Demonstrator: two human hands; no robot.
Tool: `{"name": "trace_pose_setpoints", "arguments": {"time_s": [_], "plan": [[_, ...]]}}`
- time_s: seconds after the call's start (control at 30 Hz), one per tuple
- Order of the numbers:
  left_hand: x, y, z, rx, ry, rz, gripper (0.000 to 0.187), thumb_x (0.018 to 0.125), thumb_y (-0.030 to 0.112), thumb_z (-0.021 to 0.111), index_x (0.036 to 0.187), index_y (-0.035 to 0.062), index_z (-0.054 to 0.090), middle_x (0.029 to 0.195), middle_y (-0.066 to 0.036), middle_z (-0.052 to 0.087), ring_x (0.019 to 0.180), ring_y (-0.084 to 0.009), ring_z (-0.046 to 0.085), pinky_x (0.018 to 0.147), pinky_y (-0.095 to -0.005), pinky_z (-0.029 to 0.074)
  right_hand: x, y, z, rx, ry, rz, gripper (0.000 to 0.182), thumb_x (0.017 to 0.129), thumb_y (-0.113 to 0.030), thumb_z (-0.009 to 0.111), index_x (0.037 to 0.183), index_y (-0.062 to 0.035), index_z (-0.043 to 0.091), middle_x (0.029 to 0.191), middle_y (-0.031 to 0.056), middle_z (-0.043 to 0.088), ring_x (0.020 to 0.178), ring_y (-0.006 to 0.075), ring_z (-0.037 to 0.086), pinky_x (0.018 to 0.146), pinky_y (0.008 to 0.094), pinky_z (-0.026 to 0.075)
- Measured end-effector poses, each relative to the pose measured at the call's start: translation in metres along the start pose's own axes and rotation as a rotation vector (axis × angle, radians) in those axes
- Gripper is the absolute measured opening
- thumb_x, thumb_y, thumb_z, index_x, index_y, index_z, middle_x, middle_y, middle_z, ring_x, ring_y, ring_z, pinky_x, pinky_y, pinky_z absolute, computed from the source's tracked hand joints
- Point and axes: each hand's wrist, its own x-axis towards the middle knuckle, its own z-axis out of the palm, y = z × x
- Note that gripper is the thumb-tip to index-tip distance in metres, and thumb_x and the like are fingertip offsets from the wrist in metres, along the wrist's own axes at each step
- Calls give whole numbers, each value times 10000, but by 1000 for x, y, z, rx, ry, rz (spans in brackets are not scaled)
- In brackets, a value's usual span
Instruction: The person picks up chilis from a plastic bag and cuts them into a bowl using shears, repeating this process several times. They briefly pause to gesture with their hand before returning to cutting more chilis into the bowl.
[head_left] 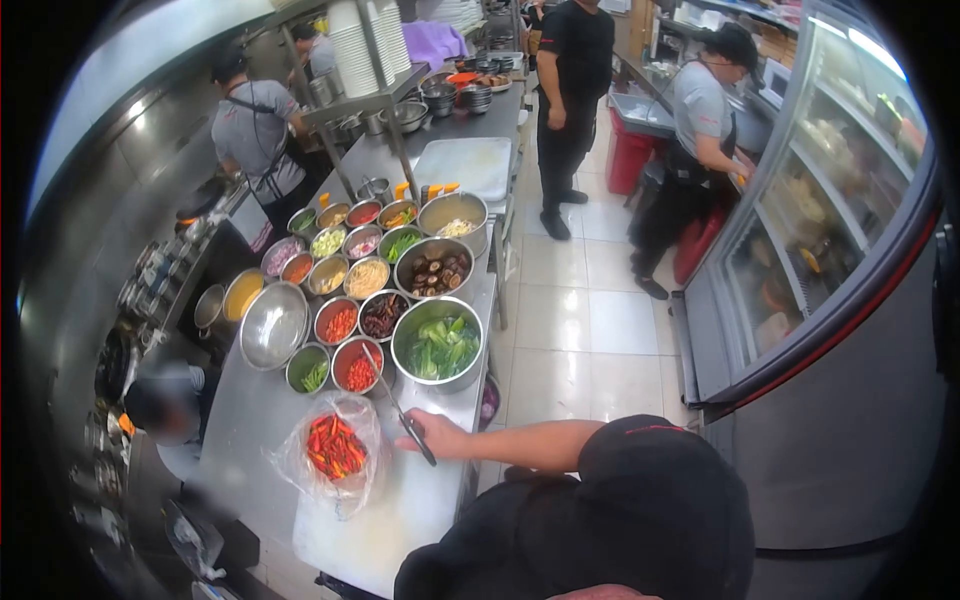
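Observation:
My right hand (435, 436) reaches in from the right over the counter, its fingers closed around the dark handle of a knife (391, 390). The blade points away, over a steel pot of chopped red peppers (356, 367). Beside the hand, a clear plastic bag (362, 418) lies open with red chili peppers (336, 447) inside it. Under part of the bag is a white cutting board (375, 545). A large pot of leafy greens in water (437, 342) stands just beyond the hand. I cannot make out my left hand.
Several steel pots of cut vegetables stand farther along the counter, with a wide steel bowl (275, 326) and mushrooms (437, 275) among them. Another white board (461, 168) lies behind. A glass-door fridge (820, 200) stands right. Several people (575, 100) are nearby.

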Motion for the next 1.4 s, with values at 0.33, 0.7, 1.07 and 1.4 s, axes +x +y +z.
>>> {"name": "trace_pose_setpoints", "arguments": {"time_s": [0.33,0.7,1.07,1.4], "plan": [[41,69,42,-9,81,399,356,925,237,549,1220,56,466,903,-84,577,736,-165,577,524,-299,421,0,-1,9,-104,70,60,529,827,-420,752,1134,-39,553,883,114,646,795,203,616,747,342,492],[-64,188,87,460,-223,950,354,919,82,582,1244,-54,561,1168,-251,635,1086,-312,636,961,-362,470,-4,11,15,-100,177,-112,491,809,-418,769,1066,-60,554,679,73,547,608,188,516,591,341,449],[-347,451,222,-842,-386,2378,691,960,256,547,1483,-60,225,1534,-287,227,1429,-461,212,1121,-505,277,0,-2,5,-76,42,-24,530,837,-410,743,1166,-40,553,730,51,568,661,149,536,640,311,462],[-373,576,252,-166,-825,1590,594,1000,374,482,1451,3,376,1391,-139,516,1190,-218,548,932,-305,459,-4,-5,-2,-18,-82,55,505,853,-364,736,1187,-44,533,867,82,629,749,149,611,695,315,501]]}}
